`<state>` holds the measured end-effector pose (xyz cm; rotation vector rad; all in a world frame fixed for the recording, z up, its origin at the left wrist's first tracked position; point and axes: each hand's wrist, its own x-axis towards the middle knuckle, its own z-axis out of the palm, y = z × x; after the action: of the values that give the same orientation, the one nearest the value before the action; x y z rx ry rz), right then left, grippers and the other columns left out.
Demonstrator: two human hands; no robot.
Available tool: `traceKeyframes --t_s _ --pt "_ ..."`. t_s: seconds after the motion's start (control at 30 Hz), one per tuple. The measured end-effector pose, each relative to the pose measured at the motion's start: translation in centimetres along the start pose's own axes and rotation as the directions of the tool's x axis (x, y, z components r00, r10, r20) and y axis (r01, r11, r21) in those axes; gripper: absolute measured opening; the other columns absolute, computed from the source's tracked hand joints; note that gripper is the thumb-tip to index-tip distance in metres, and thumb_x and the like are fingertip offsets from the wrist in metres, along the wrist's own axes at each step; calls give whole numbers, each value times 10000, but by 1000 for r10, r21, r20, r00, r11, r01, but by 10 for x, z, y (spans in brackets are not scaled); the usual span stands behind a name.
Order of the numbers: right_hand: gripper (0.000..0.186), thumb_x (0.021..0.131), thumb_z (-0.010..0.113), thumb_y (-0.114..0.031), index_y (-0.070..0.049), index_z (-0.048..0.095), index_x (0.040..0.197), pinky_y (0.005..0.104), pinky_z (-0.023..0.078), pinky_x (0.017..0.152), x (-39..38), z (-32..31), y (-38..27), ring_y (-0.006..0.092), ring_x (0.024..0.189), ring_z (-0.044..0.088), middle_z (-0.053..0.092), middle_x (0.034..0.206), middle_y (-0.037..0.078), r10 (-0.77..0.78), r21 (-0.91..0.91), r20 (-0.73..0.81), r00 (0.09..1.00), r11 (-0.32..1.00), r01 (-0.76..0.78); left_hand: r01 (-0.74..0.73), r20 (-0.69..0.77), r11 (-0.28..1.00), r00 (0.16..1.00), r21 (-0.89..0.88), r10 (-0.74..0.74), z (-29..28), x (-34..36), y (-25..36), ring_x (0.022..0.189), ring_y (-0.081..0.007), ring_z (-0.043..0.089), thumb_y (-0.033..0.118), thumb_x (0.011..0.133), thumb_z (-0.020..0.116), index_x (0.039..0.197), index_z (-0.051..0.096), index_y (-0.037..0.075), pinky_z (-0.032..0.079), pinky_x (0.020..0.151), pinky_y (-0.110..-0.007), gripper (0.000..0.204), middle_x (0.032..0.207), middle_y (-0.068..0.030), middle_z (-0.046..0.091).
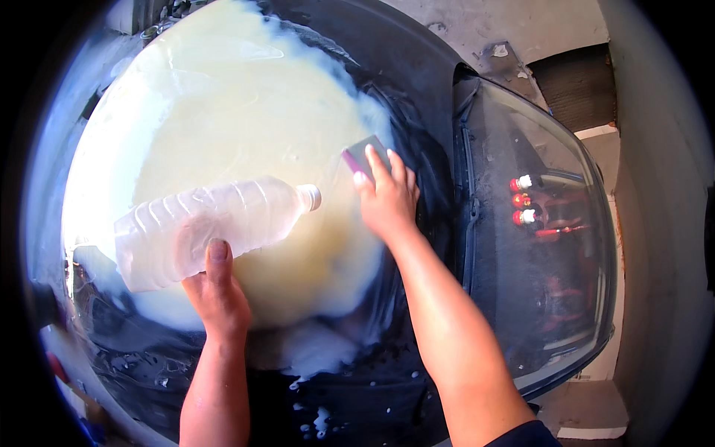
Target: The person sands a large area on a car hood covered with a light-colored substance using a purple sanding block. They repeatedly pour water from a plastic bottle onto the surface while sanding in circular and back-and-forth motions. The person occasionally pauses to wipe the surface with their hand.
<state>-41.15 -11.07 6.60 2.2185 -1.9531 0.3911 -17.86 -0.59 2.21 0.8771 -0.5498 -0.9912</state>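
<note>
My left hand (217, 294) is wrapped round a big clear plastic bottle (253, 212), its thumb lying along the near side. The bottle is tipped almost level above the car hood, its white-capped neck pointing right. Farther right, my right hand (389, 190) presses a grey sanding block (363, 153) with a purple edge against the hood, fingers stretched over its top. Under both hands spreads a large cream-coloured patch (246, 112) with a hazy white border. Dark, wet-looking hood (402, 335) surrounds it, with milky drips near my right forearm.
The windshield (506, 290) borders the hood on the right, wipers along its base. Small red and white figures (523, 200) show behind the glass. A grey wall (663, 186) stands beyond the car, and a dark mat-like panel (577, 88) lies at the far right.
</note>
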Motion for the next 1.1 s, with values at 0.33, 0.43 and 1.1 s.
traceKeyframes --t_s 0.33,0.43,1.1 --pt "605 836 692 -205 -178 490 1406 511 287 1058 -137 -59 -56 398 1277 394 386 1442 227 -185 161 196 963 975 154 73 -10 994 997 85 -73 -13 -3 2 1229 -238 451 247 908 652 1364 407 28 307 1079 -386 562 1288 -105 501" --pt "562 862 662 -253 -181 501 1397 520 310 1047 -92 -33 -38 397 1269 413 415 1426 224 -129 48 164 978 991 123 80 -31 995 996 56 -78 -21 -3 4 1245 -243 442 231 910 647 1374 399 33 303 1082 -392 563 1313 -108 487" --pt "497 901 608 -337 -185 535 1368 527 365 1014 32 13 32 415 1229 453 440 1423 199 -206 82 59 977 976 201 58 -91 998 994 31 -55 -10 -6 6 1211 -242 476 215 874 691 1398 344 16 340 1050 -382 659 1303 -120 503"
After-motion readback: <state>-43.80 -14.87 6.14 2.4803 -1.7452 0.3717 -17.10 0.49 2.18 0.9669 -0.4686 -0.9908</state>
